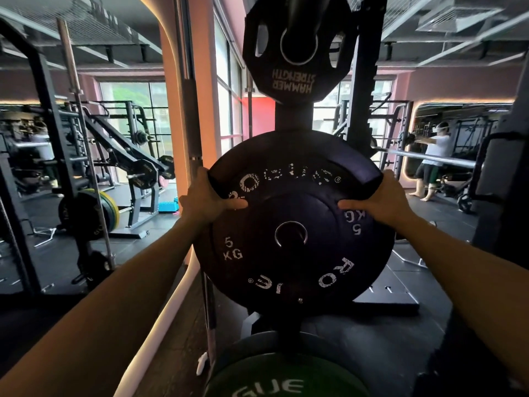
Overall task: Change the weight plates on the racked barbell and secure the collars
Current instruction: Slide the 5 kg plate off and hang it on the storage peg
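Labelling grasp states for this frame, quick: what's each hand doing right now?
Left hand: grips the left edge of the black 5 kg plate.
Right hand: grips the same plate's right edge.

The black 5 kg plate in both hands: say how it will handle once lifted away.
The black plate is probably light for its wide face, marked 5 KG. It looks stiff, likely rubber, so not slippery. Round, it could roll if set on edge; left hand and right hand grip its rim.

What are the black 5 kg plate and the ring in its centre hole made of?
The 5 kg plate looks like matte black rubber: dull surface, rounded rim, worn white lettering. The ring looks like polished metal, probably steel, since it glints silver. Neither can be confirmed by sight.
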Demonstrator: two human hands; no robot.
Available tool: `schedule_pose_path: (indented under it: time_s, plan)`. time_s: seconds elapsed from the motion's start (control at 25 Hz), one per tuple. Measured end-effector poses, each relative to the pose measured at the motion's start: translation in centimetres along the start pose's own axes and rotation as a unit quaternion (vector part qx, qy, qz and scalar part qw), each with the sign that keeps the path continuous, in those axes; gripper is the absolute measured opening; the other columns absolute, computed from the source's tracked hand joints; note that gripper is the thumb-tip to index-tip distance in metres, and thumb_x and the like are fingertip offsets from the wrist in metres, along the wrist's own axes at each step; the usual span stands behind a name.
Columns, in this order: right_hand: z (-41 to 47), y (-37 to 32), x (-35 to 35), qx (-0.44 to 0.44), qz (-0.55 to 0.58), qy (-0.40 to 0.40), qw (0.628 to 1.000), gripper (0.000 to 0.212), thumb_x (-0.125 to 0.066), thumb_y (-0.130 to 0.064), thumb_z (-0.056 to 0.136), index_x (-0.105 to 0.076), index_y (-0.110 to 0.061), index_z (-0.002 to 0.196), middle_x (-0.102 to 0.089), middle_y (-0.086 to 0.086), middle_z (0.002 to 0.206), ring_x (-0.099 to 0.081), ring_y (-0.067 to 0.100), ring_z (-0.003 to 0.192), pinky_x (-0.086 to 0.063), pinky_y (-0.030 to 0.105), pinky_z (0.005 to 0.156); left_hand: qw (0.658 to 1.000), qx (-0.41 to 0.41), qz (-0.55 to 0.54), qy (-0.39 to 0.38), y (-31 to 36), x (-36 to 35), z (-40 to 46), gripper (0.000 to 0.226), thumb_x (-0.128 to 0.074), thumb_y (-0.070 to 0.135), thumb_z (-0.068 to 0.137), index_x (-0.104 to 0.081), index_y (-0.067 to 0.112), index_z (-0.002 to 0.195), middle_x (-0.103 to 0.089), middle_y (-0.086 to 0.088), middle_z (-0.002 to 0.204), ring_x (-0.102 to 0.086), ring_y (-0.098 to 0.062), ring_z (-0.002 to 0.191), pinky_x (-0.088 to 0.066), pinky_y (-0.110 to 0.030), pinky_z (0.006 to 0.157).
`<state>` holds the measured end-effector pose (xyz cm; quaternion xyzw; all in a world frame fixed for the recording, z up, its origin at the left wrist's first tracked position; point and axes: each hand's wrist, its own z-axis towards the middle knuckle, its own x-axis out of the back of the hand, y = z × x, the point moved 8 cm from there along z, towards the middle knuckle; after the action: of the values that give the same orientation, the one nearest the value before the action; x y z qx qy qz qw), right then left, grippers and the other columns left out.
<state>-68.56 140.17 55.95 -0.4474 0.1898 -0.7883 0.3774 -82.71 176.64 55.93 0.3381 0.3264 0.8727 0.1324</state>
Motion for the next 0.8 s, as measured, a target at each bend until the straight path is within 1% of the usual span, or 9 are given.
schedule_pose_path:
  time_s: [0.12, 0.2, 0.32, 0.36, 0.44, 0.52, 0.6, 0.68, 0.8]
  plan:
    - [-0.9, -1.0, 0.5, 0.014, -0.033, -0.010, 0.999, 0.118, -0.093, -0.045, 0.047, -0.032, -0.004, 0.140, -0.043, 0.020, 0.137, -0.044, 0.038, 0.127, -0.042, 0.051, 0.101, 0.998, 0.000, 0.066, -0.026, 1.7, 0.3, -1.1, 0.106, -0.090, 0.048, 0.053, -0.030, 0.014, 0.134, -0.048, -0.012, 0.131, -0.051, -0.034, 0.119, -0.046, -0.055, 0.096]
    - [-1.8, -2.0, 1.1, 0.047, -0.045, -0.020, 0.998, 0.114, -0.091, -0.041, 0.054, -0.029, -0.007, 0.143, -0.039, 0.023, 0.138, -0.041, 0.040, 0.128, -0.040, 0.052, 0.103, 0.994, -0.005, 0.102, -0.039, 2.6, 0.6, -2.0, 0.105, -0.085, 0.050, 0.059, -0.030, 0.009, 0.139, -0.042, -0.015, 0.138, -0.047, -0.038, 0.123, -0.044, -0.057, 0.097]
    - [-4.2, -3.3, 2.4, 0.086, -0.078, -0.080, 0.990, 0.106, -0.083, -0.047, 0.065, -0.025, -0.016, 0.148, -0.032, 0.018, 0.147, -0.037, 0.036, 0.133, -0.037, 0.051, 0.108, 0.988, -0.017, 0.127, -0.085, 4.2, 1.4, -4.0, 0.112, -0.063, 0.076, 0.053, -0.034, 0.017, 0.143, -0.046, -0.013, 0.138, -0.051, -0.035, 0.122, -0.047, -0.054, 0.097]
    - [-5.2, -3.6, 2.8, 0.097, -0.095, -0.110, 0.985, 0.104, -0.081, -0.051, 0.066, -0.026, -0.020, 0.148, -0.031, 0.015, 0.148, -0.037, 0.035, 0.134, -0.036, 0.049, 0.109, 0.983, -0.021, 0.144, -0.109, 4.9, 1.7, -4.9, 0.109, -0.057, 0.080, 0.052, -0.039, 0.019, 0.141, -0.051, -0.012, 0.135, -0.054, -0.032, 0.118, -0.048, -0.051, 0.096]
    - [-7.5, -3.9, 3.9, 0.105, -0.100, -0.168, 0.975, 0.102, -0.077, -0.061, 0.064, -0.030, -0.024, 0.147, -0.038, 0.012, 0.146, -0.043, 0.032, 0.131, -0.037, 0.044, 0.109, 0.974, -0.030, 0.168, -0.149, 6.9, 2.5, -7.2, 0.100, -0.053, 0.082, 0.055, -0.048, 0.022, 0.134, -0.058, -0.007, 0.129, -0.058, -0.026, 0.112, -0.050, -0.046, 0.094]
    - [-10.1, -4.4, 5.8, 0.113, -0.083, -0.202, 0.969, 0.096, -0.077, -0.058, 0.066, -0.035, -0.024, 0.144, -0.045, 0.009, 0.142, -0.049, 0.027, 0.126, -0.039, 0.035, 0.106, 0.968, -0.037, 0.177, -0.173, 9.4, 3.9, -10.5, 0.092, -0.055, 0.081, 0.060, -0.050, 0.025, 0.133, -0.058, -0.005, 0.130, -0.057, -0.025, 0.114, -0.048, -0.042, 0.097]
    - [-12.6, -4.9, 8.1, 0.125, -0.084, -0.223, 0.963, 0.085, -0.078, -0.049, 0.072, -0.039, -0.020, 0.142, -0.049, 0.005, 0.139, -0.051, 0.023, 0.123, -0.038, 0.029, 0.101, 0.960, -0.027, 0.188, -0.208, 11.2, 4.8, -13.9, 0.077, -0.063, 0.069, 0.073, -0.050, 0.024, 0.134, -0.055, -0.005, 0.133, -0.053, -0.025, 0.119, -0.043, -0.036, 0.099]
    - [-14.7, -5.5, 10.3, 0.139, -0.102, -0.235, 0.957, 0.079, -0.077, -0.050, 0.073, -0.044, -0.019, 0.138, -0.053, 0.002, 0.136, -0.054, 0.020, 0.117, -0.041, 0.029, 0.098, 0.953, -0.027, 0.201, -0.225, 12.9, 5.9, -17.2, 0.065, -0.066, 0.061, 0.079, -0.053, 0.024, 0.131, -0.055, -0.005, 0.132, -0.051, -0.024, 0.118, -0.040, -0.033, 0.093]
    - [-17.7, -6.5, 13.9, 0.155, -0.129, -0.252, 0.946, 0.075, -0.075, -0.050, 0.075, -0.046, -0.018, 0.137, -0.053, 0.003, 0.134, -0.053, 0.017, 0.108, -0.040, 0.026, 0.089, 0.954, -0.046, 0.197, -0.221, 16.2, 8.1, -21.5, 0.062, -0.067, 0.062, 0.078, -0.055, 0.025, 0.127, -0.056, -0.004, 0.130, -0.052, -0.020, 0.114, -0.040, -0.029, 0.088]
